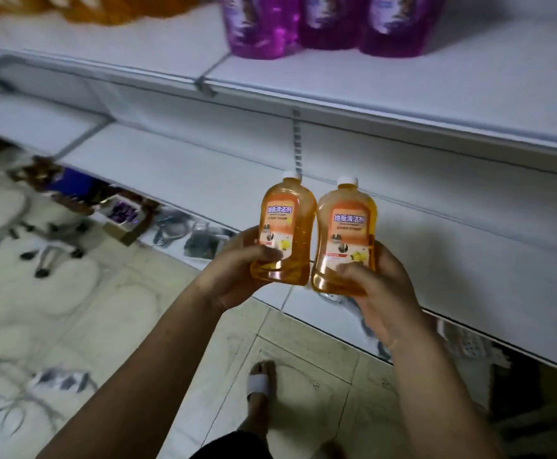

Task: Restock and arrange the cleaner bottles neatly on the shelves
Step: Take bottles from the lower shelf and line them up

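Cleaner bottles in hand, you stand before white store shelving — your left hand is wrapped around the base of one orange bottle, your right hand around the base of a second orange bottle, thumbs pressed across the front labels. Both bottles are upright with white caps, held side by side and nearly touching, in the air in front of the lower shelf, which lies bare behind them. On the upper shelf three purple bottles stand in a row at the top right, while more orange bottles sit blurred at the top left edge. Below, your sandalled foot rests on pale floor tiles, and to the left a small cardboard box sits on the floor near the shelf base — the clutter around it is too blurred to name
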The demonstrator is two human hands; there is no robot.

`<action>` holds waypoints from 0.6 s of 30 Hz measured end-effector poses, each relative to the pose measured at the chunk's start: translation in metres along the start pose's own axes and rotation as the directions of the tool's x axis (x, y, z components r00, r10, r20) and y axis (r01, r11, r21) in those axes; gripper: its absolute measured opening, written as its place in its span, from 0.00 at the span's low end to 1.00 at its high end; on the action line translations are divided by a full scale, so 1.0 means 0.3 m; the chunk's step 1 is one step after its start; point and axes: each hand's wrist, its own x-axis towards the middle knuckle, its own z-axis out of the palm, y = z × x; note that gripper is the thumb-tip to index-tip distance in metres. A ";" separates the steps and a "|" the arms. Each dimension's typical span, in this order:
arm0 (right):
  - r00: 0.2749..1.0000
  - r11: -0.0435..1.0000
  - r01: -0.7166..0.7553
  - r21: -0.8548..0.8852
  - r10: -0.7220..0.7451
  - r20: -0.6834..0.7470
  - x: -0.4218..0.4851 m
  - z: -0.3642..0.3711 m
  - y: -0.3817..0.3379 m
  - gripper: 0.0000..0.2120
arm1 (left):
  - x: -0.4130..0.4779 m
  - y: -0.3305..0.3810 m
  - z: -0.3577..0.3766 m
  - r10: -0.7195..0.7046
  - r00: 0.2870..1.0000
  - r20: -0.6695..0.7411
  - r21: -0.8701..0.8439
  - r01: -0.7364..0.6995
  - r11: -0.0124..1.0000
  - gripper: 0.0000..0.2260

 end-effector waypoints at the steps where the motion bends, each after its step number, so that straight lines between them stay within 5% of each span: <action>1: 1.000 0.999 0.028 -0.027 -0.028 0.012 -0.027 0.058 -0.008 0.27 | -0.064 0.032 -0.026 0.044 0.998 -0.045 0.011 -0.043 0.999 0.28; 8: 0.975 0.960 0.205 -0.191 -0.184 0.121 -0.167 0.470 -0.099 0.31 | -0.452 0.265 -0.287 0.362 0.844 -0.395 0.123 -0.342 0.932 0.29; 18: 0.883 0.865 0.449 -0.225 -0.391 0.260 -0.152 1.086 -0.211 0.28 | -0.795 0.534 -0.831 0.581 0.634 -0.510 0.278 -0.518 0.809 0.28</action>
